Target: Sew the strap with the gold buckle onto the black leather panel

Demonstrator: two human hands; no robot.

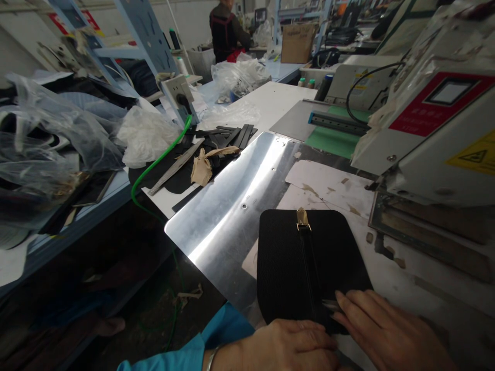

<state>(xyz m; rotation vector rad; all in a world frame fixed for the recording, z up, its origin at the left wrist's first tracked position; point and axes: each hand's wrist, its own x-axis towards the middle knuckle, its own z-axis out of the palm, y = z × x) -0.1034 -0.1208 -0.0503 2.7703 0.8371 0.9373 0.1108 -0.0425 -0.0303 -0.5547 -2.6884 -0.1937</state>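
Note:
A black panel (284,263) with rounded corners lies on the worktable. Down its middle runs a narrow black strap (309,260), topped by a gold-coloured buckle (303,220). My left hand (288,344) is at the panel's near edge, fingers bent together over it and the strap's lower end; the fingertips are partly hidden. At the near right corner, my right hand (386,327) is closed, thumb and fingers pinched around a thin metal tool (330,304). Only the tool's pale tip shows beside the strap, so its exact kind is unclear.
A sewing machine (436,129) stands close on the right. Under the panel are a shiny metal plate (228,201) and pale sheets (328,185). Black strips (232,138), plastic bags (143,134) and a green cable (154,165) lie left. A person (228,31) is farther back.

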